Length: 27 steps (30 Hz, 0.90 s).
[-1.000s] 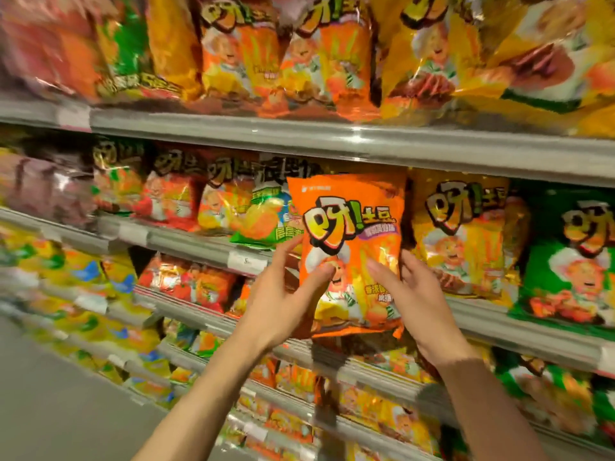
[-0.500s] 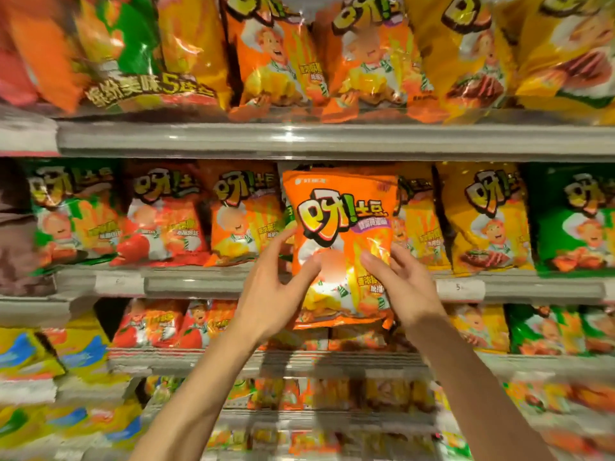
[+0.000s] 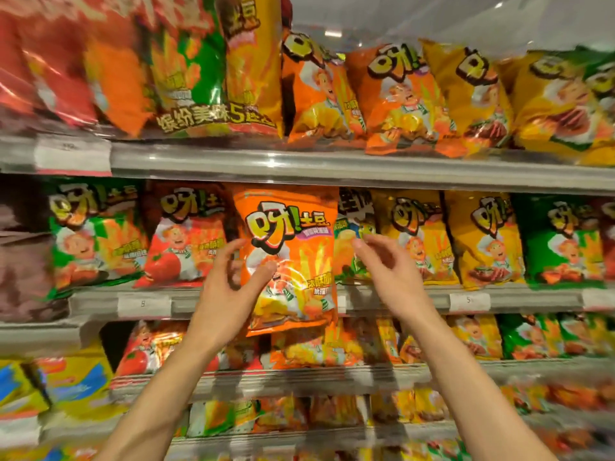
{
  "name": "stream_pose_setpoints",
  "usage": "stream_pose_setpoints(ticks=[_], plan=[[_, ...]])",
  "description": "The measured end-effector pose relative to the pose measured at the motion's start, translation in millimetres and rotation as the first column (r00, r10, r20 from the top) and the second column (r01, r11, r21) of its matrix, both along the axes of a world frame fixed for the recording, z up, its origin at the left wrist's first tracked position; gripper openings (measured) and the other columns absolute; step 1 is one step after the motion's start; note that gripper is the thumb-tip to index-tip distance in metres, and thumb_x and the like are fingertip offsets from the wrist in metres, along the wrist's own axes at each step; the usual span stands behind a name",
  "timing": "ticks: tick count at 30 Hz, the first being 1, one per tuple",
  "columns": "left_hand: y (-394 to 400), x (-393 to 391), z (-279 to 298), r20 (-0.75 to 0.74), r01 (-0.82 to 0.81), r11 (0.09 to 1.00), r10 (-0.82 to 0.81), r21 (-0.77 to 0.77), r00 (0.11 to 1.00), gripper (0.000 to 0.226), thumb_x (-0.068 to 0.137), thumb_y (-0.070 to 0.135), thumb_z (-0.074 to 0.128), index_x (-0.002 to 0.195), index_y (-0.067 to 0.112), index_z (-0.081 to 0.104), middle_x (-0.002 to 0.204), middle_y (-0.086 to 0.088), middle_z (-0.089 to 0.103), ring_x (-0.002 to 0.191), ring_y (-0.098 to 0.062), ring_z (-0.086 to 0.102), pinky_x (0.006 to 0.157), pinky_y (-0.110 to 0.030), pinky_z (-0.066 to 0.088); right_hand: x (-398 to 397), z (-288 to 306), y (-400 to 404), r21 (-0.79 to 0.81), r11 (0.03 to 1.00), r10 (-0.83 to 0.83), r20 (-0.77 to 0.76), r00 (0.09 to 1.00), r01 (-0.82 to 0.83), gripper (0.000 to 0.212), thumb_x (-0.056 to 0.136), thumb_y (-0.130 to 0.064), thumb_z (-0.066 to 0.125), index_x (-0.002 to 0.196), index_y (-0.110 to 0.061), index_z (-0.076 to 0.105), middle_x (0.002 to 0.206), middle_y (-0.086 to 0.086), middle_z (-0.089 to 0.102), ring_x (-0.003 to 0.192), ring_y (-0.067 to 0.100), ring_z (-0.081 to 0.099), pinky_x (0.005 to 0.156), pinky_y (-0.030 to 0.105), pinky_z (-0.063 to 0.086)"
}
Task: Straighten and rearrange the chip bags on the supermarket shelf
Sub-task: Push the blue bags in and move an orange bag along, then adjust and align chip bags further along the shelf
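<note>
Between both hands, the orange chip bag [image 3: 289,257] stands upright; left hand [image 3: 229,281] pinches its edge, right hand [image 3: 387,271] hovers loosely open beside a green bag [image 3: 349,247].

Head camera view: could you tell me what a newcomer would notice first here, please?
The bright orange chip bag at centre, held in front of the middle shelf, its bottom hanging below the shelf's edge. The left hand pinches its left side, while the right hand is off the bag beside its right edge. Rows of yellow, green and red bags fill the shelves around.
</note>
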<state>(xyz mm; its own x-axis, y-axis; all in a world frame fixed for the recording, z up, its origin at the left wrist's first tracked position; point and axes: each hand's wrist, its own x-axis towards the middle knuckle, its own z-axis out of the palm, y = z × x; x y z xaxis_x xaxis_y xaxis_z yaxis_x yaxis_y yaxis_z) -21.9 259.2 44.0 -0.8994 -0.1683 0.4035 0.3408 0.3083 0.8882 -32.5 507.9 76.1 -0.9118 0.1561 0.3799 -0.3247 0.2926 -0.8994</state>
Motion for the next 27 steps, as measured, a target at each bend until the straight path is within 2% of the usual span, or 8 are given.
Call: stream_pose_setpoints(ticks=[2, 5, 8, 11, 15, 20, 24, 27], plan=[[-12.9, -3.4, -0.8, 0.014, -0.031, 1.000, 0.031, 0.000, 0.999, 0.062, 0.080, 0.059, 0.072, 0.134, 0.043, 0.047, 0.109, 0.011, 0.056, 0.085, 0.014, 0.055, 0.079, -0.023, 0.046, -15.8, 2.8, 9.4, 0.080, 0.985, -0.149, -0.035, 0.988, 0.151, 0.042, 0.093, -0.040, 0.068, 0.127, -0.016, 0.062, 0.115, -0.002, 0.068, 0.108, 0.011, 0.064, 0.094, 0.018, 0.048], [-24.4, -6.5, -4.3, 0.051, -0.072, 0.997, 0.071, 0.025, 0.996, 0.061, 0.081, 0.058, 0.072, 0.135, 0.044, 0.046, 0.110, 0.001, 0.060, 0.080, -0.011, 0.059, 0.069, -0.028, 0.046, -39.3, 2.0, 11.9, 0.233, 0.947, -0.246, 0.073, 0.967, 0.223, 0.071, 0.092, -0.057, 0.061, 0.145, -0.013, 0.046, 0.142, 0.007, 0.056, 0.131, 0.024, 0.053, 0.109, 0.036, 0.041], [-26.9, -4.1, -3.2, 0.063, -0.088, 0.996, 0.087, 0.019, 0.994, 0.063, 0.083, 0.054, 0.070, 0.139, 0.039, 0.043, 0.112, 0.004, 0.057, 0.085, -0.004, 0.057, 0.070, -0.021, 0.043, -56.1, -4.2, 2.4, 0.221, 0.961, -0.210, 0.201, 0.957, 0.164, 0.088, 0.089, -0.065, 0.058, 0.152, -0.008, 0.034, 0.151, 0.007, 0.049, 0.139, 0.028, 0.046, 0.112, 0.038, 0.038], [-29.0, -3.7, -2.9, 0.069, -0.085, 0.996, 0.084, 0.017, 0.994, 0.068, 0.081, 0.059, 0.069, 0.140, 0.039, 0.041, 0.111, 0.004, 0.057, 0.087, -0.003, 0.057, 0.074, -0.023, 0.045, -63.8, -10.7, -4.2, 0.140, 0.979, -0.184, 0.264, 0.947, 0.151, 0.072, 0.094, -0.055, 0.060, 0.146, -0.008, 0.041, 0.136, 0.006, 0.059, 0.124, 0.024, 0.056, 0.092, 0.027, 0.038], [-38.2, -5.3, -4.0, 0.062, -0.079, 0.997, 0.078, 0.011, 0.995, 0.075, 0.077, 0.070, 0.068, 0.141, 0.042, 0.040, 0.117, 0.014, 0.056, 0.103, 0.005, 0.053, 0.085, -0.030, 0.043, -65.3, -8.4, -1.6, 0.069, 0.987, -0.158, 0.288, 0.945, 0.144, 0.090, 0.089, -0.059, 0.065, 0.155, -0.010, 0.029, 0.154, 0.008, 0.045, 0.139, 0.028, 0.044, 0.103, 0.034, 0.037], [-49.7, -5.7, -3.0, 0.043, -0.110, 0.994, 0.109, 0.027, 0.993, 0.076, 0.078, 0.068, 0.069, 0.143, 0.040, 0.040, 0.122, 0.012, 0.059, 0.113, -0.010, 0.057, 0.093, -0.035, 0.047, -68.6, 1.0, 0.7, -0.003, 0.991, -0.129, 0.254, 0.959, 0.134, 0.095, 0.083, -0.063, 0.070, 0.154, -0.013, 0.032, 0.158, 0.008, 0.040, 0.141, 0.029, 0.041, 0.107, 0.039, 0.037], [-56.5, -2.4, -2.3, 0.023, -0.137, 0.991, 0.137, 0.008, 0.990, 0.072, 0.078, 0.066, 0.067, 0.141, 0.041, 0.042, 0.112, 0.026, 0.053, 0.100, 0.011, 0.051, 0.084, -0.028, 0.042, -71.2, 10.5, -6.6, -0.060, 0.996, -0.048, 0.232, 0.972, 0.063, 0.107, 0.076, -0.072, 0.070, 0.156, -0.014, 0.031, 0.160, 0.006, 0.037, 0.144, 0.027, 0.039, 0.113, 0.045, 0.034], [-58.8, -2.9, -3.8, 0.007, -0.168, 0.986, 0.168, 0.008, 0.986, 0.063, 0.084, 0.057, 0.068, 0.139, 0.040, 0.042, 0.105, 0.034, 0.047, 0.089, 0.018, 0.046, 0.078, -0.021, 0.040, -60.5, 13.9, -11.0, 0.014, 1.000, -0.023, 0.211, 0.977, 0.020, 0.108, 0.067, -0.081, 0.070, 0.151, -0.019, 0.042, 0.154, -0.001, 0.047, 0.140, 0.023, 0.045, 0.113, 0.042, 0.037]])
